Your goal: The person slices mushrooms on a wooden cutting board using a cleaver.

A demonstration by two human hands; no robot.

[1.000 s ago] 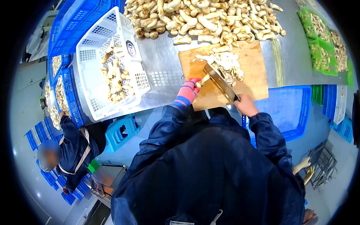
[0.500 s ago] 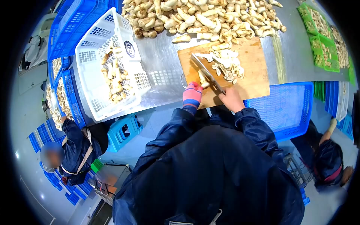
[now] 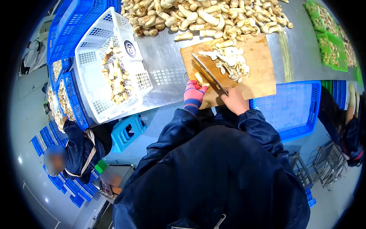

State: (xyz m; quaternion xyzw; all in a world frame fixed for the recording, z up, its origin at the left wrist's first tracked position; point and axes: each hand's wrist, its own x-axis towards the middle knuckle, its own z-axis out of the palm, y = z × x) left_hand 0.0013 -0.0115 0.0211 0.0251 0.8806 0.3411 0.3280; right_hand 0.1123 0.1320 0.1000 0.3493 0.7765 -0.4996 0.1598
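My left hand (image 3: 195, 94), in a pink and blue striped glove, grips a mushroom (image 3: 200, 79) at the left side of the wooden cutting board (image 3: 261, 57). My bare right hand (image 3: 235, 101) is closed round the handle of a long knife (image 3: 209, 72). Its blade slants across the board toward the upper left, just right of the held mushroom and apart from it. Sliced mushroom pieces (image 3: 230, 65) lie in a loose heap on the board, right of the blade. Part of the left fingers is hidden behind the glove's back.
A big pile of whole mushrooms (image 3: 206, 17) lies beyond the board. To the left stands a white basket (image 3: 87, 72) with mushrooms. A blue crate (image 3: 286, 107) sits below the table edge at right. Green baskets (image 3: 329, 49) stand far right. Co-workers are at left (image 3: 82, 149) and right (image 3: 347, 126).
My left hand has tilted the mushroom, whose upper end now leans left, away from the blade. The knife has hardly moved. The co-worker at right has shifted farther right.
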